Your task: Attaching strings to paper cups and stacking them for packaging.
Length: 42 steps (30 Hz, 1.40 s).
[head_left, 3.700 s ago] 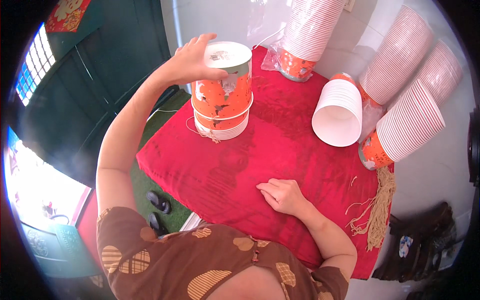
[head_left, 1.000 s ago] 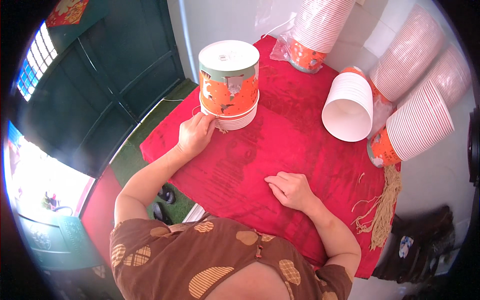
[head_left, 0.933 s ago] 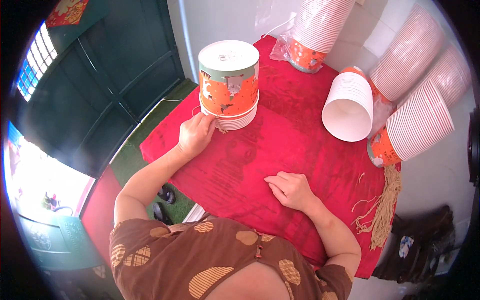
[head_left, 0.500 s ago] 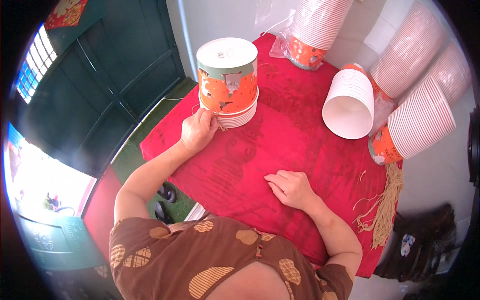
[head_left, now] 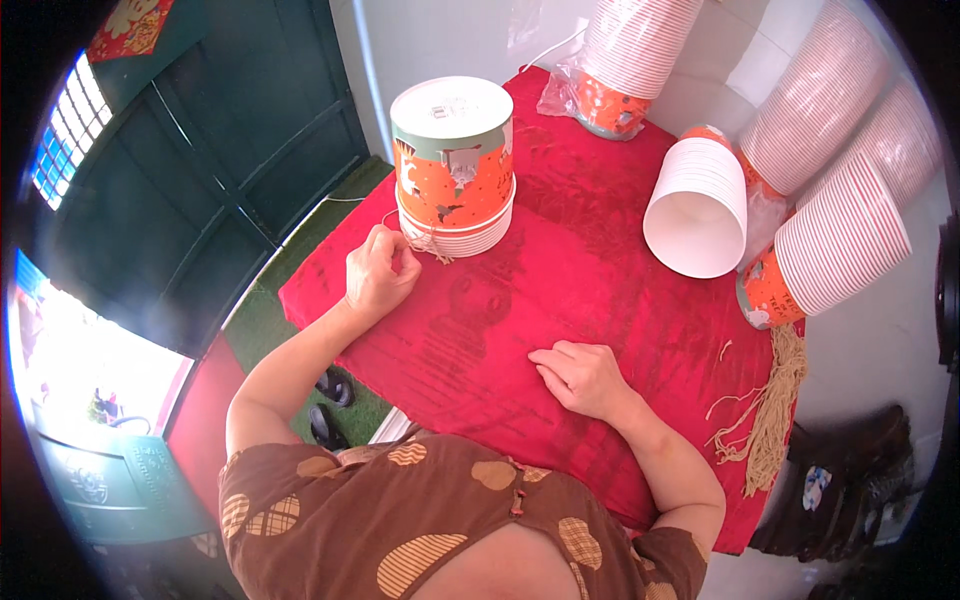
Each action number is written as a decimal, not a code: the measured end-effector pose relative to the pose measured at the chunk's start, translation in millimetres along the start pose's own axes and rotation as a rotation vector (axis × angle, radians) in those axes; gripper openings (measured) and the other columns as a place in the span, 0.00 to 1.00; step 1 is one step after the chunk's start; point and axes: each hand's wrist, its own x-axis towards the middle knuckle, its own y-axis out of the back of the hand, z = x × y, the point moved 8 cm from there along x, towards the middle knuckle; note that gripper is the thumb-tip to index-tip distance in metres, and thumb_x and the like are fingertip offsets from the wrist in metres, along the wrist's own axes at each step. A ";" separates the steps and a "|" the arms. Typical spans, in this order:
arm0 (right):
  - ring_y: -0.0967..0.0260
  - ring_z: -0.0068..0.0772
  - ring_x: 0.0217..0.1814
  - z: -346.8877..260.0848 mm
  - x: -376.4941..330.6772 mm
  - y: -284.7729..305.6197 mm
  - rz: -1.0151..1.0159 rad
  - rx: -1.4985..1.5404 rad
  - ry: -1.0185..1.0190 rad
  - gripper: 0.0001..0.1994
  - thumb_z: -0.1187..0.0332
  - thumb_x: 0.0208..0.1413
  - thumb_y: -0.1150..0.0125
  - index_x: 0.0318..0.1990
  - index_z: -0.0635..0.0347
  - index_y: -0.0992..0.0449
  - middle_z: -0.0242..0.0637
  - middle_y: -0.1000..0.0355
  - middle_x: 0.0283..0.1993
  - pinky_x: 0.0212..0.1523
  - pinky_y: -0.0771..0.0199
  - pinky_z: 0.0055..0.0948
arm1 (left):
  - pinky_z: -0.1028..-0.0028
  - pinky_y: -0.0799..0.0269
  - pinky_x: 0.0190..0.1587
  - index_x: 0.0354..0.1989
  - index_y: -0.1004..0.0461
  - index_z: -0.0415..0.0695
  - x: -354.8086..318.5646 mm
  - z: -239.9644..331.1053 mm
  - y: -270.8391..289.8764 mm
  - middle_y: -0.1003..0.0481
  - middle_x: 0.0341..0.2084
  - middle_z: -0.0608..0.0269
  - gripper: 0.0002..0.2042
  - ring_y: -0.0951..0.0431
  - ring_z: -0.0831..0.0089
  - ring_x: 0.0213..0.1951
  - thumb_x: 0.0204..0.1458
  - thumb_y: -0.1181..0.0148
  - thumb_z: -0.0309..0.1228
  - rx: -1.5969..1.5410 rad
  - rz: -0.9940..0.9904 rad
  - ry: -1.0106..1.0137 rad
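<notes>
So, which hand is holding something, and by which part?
The left hand pinches the end of a thin tan string hanging from the upturned orange paper bucket stack. The right hand rests empty.

A single head-worn fisheye camera looks steeply down from above the person's chest, close over the near edge of the red-covered counter point(head_left: 600, 290), its far corners bending toward the rim.

The left hand point(head_left: 378, 272), earlier gripping the rim of the orange-and-white cup stack point(head_left: 455, 165), has since dropped to the red surface point(head_left: 600, 290) beside the stack's base, fingers point(head_left: 400, 258) curled at the thin string point(head_left: 432, 243) there.
</notes>
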 end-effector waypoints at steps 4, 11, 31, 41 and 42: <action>0.27 0.37 0.26 -0.8 0.1 -0.3 -0.007 -0.005 0.001 0.06 0.72 0.50 0.36 0.37 0.59 0.20 0.35 0.28 0.27 0.26 0.25 0.33 | 0.65 0.29 0.21 0.30 0.33 0.42 0.5 -4.1 0.3 0.31 0.23 0.59 0.11 0.26 0.61 0.21 0.40 0.37 0.20 0.022 -0.040 -0.006; 0.27 0.37 0.26 0.4 -0.5 -1.3 -0.003 -0.006 0.001 0.06 0.71 0.51 0.36 0.37 0.59 0.20 0.35 0.28 0.28 0.25 0.25 0.33 | 0.63 0.28 0.23 0.33 0.31 0.42 4.9 2.0 -0.8 0.28 0.26 0.57 0.11 0.24 0.58 0.24 0.44 0.35 0.25 0.055 -0.103 0.000; 0.27 0.36 0.25 0.2 0.3 -0.2 0.005 -0.009 0.007 0.06 0.71 0.51 0.36 0.37 0.58 0.20 0.35 0.29 0.27 0.25 0.25 0.33 | 0.60 0.26 0.28 0.33 0.28 0.41 4.0 -12.5 -9.5 0.26 0.27 0.54 0.04 0.22 0.53 0.27 0.50 0.39 0.24 -0.004 -0.187 0.025; 0.27 0.37 0.25 -0.6 -1.3 -0.4 0.006 -0.003 0.005 0.06 0.71 0.50 0.36 0.37 0.58 0.20 0.35 0.29 0.27 0.24 0.25 0.34 | 0.60 0.26 0.29 0.35 0.28 0.40 2.7 -6.8 -12.8 0.26 0.28 0.53 0.06 0.22 0.53 0.28 0.48 0.41 0.23 -0.015 -0.238 -0.005; 0.27 0.37 0.25 0.1 -2.1 -0.4 0.006 -0.002 0.002 0.06 0.71 0.50 0.36 0.36 0.58 0.20 0.35 0.29 0.27 0.24 0.25 0.34 | 0.59 0.25 0.30 0.37 0.28 0.40 2.4 -7.9 -14.2 0.26 0.29 0.52 0.08 0.22 0.52 0.29 0.47 0.42 0.22 0.017 -0.264 -0.001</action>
